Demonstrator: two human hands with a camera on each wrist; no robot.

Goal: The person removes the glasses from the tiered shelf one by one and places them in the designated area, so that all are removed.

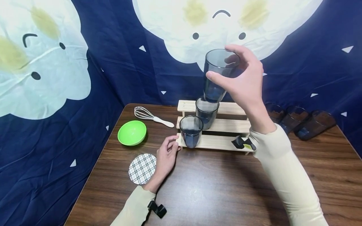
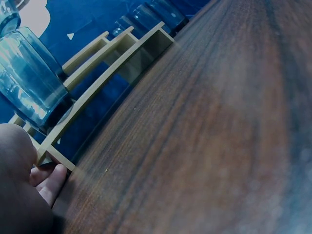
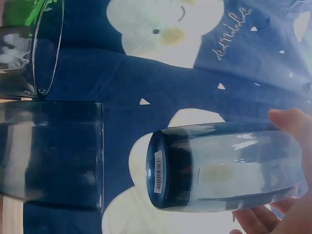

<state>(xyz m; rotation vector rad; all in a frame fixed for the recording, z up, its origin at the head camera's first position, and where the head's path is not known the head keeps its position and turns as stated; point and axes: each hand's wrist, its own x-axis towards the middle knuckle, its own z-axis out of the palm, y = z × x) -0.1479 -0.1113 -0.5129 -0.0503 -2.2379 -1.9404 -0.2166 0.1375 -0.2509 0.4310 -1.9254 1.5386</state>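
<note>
My right hand (image 1: 250, 80) holds a tinted drinking glass (image 1: 213, 91) upright by its upper part, thumb on one side and fingers on the other, above the tiered wooden rack (image 1: 220, 142). A barcode sticker (image 3: 158, 171) shows on the glass's base in the right wrist view. Low at the rack's left end, my left hand (image 1: 167, 157) grips the end of the front step, its fingertips (image 2: 54, 184) tucked beneath the board. One matching glass (image 1: 191, 133) stands on the front step near that hand; another glass (image 1: 207, 116) stands on the middle step behind it.
Several more tinted glasses (image 1: 314, 125) are grouped at the table's back right, partly behind my right forearm. On the left lie a white whisk (image 1: 158, 120), a green bowl (image 1: 132, 133) and a checked round coaster (image 1: 142, 168). A blue cloth (image 1: 127, 84) hangs behind the table.
</note>
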